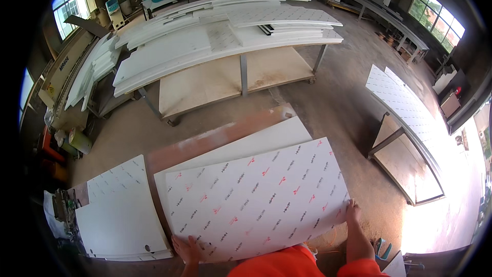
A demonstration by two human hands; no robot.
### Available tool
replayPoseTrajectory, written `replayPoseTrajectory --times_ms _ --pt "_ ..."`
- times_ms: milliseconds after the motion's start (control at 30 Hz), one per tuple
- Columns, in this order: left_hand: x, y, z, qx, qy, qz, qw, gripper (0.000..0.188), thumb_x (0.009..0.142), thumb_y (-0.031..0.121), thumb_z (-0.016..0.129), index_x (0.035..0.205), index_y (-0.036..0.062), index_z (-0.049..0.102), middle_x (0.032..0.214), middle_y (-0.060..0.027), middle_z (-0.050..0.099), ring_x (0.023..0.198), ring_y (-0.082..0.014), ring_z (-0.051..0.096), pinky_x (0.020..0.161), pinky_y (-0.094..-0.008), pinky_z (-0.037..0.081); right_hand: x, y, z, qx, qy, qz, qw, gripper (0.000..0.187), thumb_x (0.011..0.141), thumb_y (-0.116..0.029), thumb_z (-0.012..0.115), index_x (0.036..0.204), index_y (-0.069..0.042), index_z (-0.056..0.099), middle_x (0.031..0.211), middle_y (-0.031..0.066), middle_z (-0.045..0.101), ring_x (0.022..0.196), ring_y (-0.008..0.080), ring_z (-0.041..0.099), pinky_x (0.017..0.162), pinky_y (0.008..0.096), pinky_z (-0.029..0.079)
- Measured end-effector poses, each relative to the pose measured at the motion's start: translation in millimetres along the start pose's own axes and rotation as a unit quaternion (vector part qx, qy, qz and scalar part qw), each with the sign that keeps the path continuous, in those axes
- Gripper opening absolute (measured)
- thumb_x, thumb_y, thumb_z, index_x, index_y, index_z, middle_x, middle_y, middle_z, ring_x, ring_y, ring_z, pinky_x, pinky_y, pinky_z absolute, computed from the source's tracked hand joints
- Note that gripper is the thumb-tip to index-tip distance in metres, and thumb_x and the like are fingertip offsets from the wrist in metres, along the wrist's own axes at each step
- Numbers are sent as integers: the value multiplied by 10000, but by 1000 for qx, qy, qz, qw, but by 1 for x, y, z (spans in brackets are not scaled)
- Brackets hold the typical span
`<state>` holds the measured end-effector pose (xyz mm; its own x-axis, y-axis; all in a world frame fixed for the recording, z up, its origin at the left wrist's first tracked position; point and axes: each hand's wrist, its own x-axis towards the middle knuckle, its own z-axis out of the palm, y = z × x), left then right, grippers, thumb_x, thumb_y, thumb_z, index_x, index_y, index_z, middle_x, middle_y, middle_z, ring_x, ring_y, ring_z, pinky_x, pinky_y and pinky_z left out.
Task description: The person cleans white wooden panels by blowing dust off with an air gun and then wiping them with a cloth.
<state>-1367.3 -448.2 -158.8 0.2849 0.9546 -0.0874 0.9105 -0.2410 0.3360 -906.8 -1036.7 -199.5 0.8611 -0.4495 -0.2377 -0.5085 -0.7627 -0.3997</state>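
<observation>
A large white panel (256, 190) covered in film with red and dark print lies in front of me, its near edge close to my orange clothing. My right hand (352, 211) is closed on its right edge near the corner. At the panel's near left corner my left hand (187, 249) grips the edge, with the thumb and some fingers showing. Partly beneath it lies a plain white panel (294, 131), turned at a slightly different angle. Both rest over a reddish-brown work surface (205, 143); the undersides of the panels and the hidden fingertips cannot be seen.
To the left sits a stack of white panels (123, 215), with tools (64, 208) beside it. Ahead stands a long table (243, 74) loaded with white sheets. A wheeled stand with film-covered panels (405, 102) is at right. Blue-handled pliers (382, 249) lie near my right arm.
</observation>
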Motion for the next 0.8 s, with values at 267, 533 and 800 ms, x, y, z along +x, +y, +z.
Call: replayPoseTrajectory --times_ms 267,533,800 --pt "-35 45 -7 -75 92 -110 987 777 995 425 662 1492 -127 432 1445 -335 511 1343 -497 479 1150 -547 380 66 -110 12 91 -162 -117 976 596 1022 -562 586 937 3 754 832 153 757 781 304 746 714 436 568" --pt "-37 24 9 -68 86 -183 977 767 977 487 685 1465 -71 490 1391 -315 554 1306 -486 511 1117 -556 412 66 -145 3 112 -208 -124 964 452 1037 -438 656 912 -6 702 768 91 699 656 188 658 608 358 521" --pt "-98 35 -3 -109 53 -205 971 750 947 405 753 1451 -88 499 1397 -311 543 1317 -470 508 1126 -538 417 82 -88 -16 198 -216 -29 956 401 1049 -426 657 911 -52 612 725 18 595 586 146 560 517 332 465"
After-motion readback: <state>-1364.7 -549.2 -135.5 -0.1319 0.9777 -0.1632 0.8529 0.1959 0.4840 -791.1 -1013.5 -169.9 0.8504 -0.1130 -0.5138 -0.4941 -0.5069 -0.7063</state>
